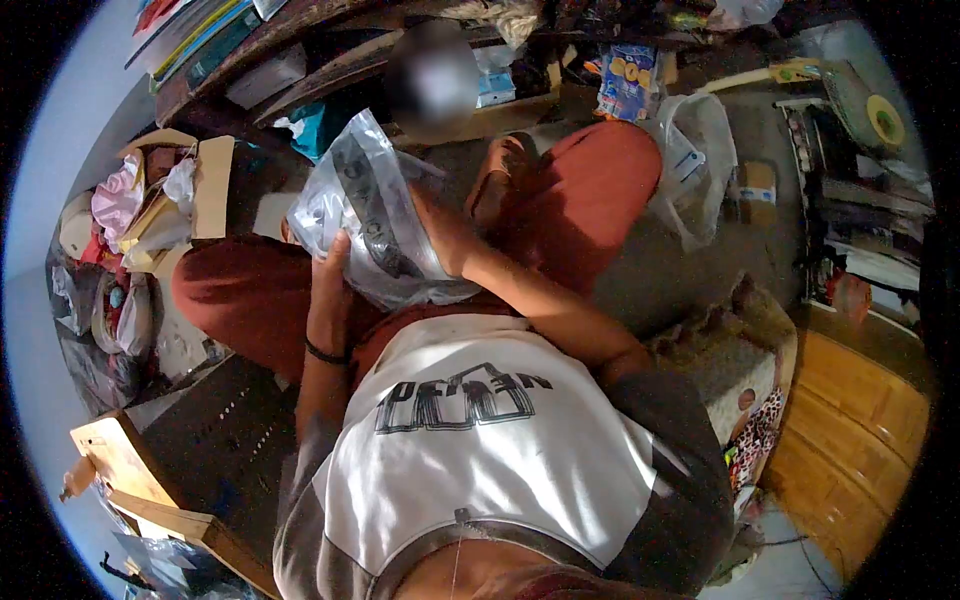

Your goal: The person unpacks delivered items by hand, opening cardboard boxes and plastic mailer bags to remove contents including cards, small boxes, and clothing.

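A clear, crinkled plastic bag (350,205) with a dark printed band is in front of my body, above my lap. My left hand (335,262) is closed on its near left side, with the thumb lying across the plastic. My right hand (440,230) is at the bag's right side and touches it. Plastic hides the right fingers, so I cannot see whether they grip the bag or are inside it. The bag's contents, if any, cannot be made out through the glare and folds.
On the left stands an open cardboard box (212,190) with cloth and plastic items. Another clear plastic bag (690,170) lies beyond my knee, near a blue packet (630,82). Wooden drawers (850,420) stand at right, and a wooden shelf (330,85) runs along the back.
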The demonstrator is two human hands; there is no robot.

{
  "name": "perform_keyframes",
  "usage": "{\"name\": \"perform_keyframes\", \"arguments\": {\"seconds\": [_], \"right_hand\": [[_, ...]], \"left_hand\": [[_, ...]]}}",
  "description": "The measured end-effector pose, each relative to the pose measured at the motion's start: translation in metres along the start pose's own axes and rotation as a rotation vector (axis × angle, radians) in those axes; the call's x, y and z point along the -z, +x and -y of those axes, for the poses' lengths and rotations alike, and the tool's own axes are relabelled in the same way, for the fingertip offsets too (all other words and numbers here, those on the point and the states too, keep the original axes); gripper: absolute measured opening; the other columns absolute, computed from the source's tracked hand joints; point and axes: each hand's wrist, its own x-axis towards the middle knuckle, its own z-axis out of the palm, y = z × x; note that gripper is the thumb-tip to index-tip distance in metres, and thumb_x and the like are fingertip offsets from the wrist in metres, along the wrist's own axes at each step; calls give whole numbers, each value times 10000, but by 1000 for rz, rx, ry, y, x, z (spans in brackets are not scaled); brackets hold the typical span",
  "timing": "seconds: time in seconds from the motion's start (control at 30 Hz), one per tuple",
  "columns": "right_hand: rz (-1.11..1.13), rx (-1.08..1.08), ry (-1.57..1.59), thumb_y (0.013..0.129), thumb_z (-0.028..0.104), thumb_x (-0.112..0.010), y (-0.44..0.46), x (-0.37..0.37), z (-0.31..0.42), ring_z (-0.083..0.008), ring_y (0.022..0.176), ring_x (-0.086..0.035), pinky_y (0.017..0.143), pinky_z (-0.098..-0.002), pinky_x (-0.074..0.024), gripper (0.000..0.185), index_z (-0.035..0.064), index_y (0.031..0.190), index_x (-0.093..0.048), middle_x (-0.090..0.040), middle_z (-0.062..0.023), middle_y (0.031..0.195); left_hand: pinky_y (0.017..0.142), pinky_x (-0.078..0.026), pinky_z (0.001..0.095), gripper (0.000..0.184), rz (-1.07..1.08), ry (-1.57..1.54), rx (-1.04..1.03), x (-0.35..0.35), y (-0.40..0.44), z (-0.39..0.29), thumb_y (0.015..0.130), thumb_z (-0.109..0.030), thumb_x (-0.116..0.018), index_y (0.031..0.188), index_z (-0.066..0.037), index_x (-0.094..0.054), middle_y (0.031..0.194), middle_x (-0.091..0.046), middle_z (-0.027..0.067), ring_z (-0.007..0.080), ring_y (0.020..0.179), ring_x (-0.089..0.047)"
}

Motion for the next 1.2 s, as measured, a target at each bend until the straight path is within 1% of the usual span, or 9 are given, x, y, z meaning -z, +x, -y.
{"name": "perform_keyframes", "arguments": {"seconds": [0.23,0.3,0.37,0.43,0.57,0.67,0.83,1.0,1.2], "right_hand": [[155,-188,165,806,152,-656,-1,17,37,-319,1187,-494,986,-367,-392,697,19,1399,-314,-461,-210,1324],[130,-389,596,792,137,-671,2,8,30,-314,1186,-491,989,-365,-388,704,18,1394,-327,-453,-210,1331],[88,-367,579,793,122,-663,0,-3,17,-308,1185,-488,992,-362,-382,674,20,1382,-350,-447,-209,1335],[30,-145,104,811,109,-633,-9,-9,6,-302,1184,-485,995,-357,-377,610,25,1362,-384,-443,-209,1334],[-4,-70,-124,850,81,-545,-4,7,23,-325,1216,-465,1011,-361,-361,457,-1,1288,-443,-460,-219,1306],[82,-234,239,838,87,-562,7,31,48,-347,1219,-462,1012,-359,-361,493,6,1304,-425,-472,-228,1296],[166,-357,295,835,91,-559,4,45,54,-350,1201,-480,1014,-372,-362,534,12,1333,-386,-497,-226,1278],[104,-48,143,849,129,-560,7,23,25,-326,1165,-508,1011,-373,-361,512,12,1326,-415,-537,-197,1238],[-61,-411,949,897,148,-547,-11,-27,-59,-266,1154,-504,1007,-318,-370,526,66,1392,-387,-504,-102,1295]], "left_hand": [[939,-454,400,596,-12,-15,16,9,5,7,918,-372,-562,1365,-23,-378,1279,-513,136,271,1123,-540],[942,-453,402,598,-11,6,9,7,0,5,920,-377,-558,1367,-24,-374,1282,-510,136,273,1125,-538],[944,-451,404,600,-15,25,4,3,-8,1,921,-381,-553,1369,-25,-371,1284,-508,137,274,1128,-536],[947,-450,406,602,-18,36,0,-1,-14,-2,923,-385,-549,1371,-26,-368,1287,-506,137,275,1131,-535],[952,-447,410,605,-17,62,-5,-12,-19,-8,927,-394,-540,1376,-29,-361,1293,-501,138,278,1136,-531],[956,-445,413,608,-15,75,-14,-18,-19,-12,930,-400,-533,1379,-30,-356,1297,-498,139,280,1140,-528],[962,-441,418,613,-4,76,-37,-31,-21,-22,934,-411,-522,1384,-33,-348,1304,-492,140,283,1147,-524],[968,-437,423,618,29,-23,-71,-63,-23,-34,939,-422,-511,1390,-36,-339,1311,-487,141,286,1154,-519],[1004,-409,453,634,26,-178,46,-43,-7,-25,967,-503,-384,1400,-43,-323,1361,-437,136,302,1197,-480]]}}
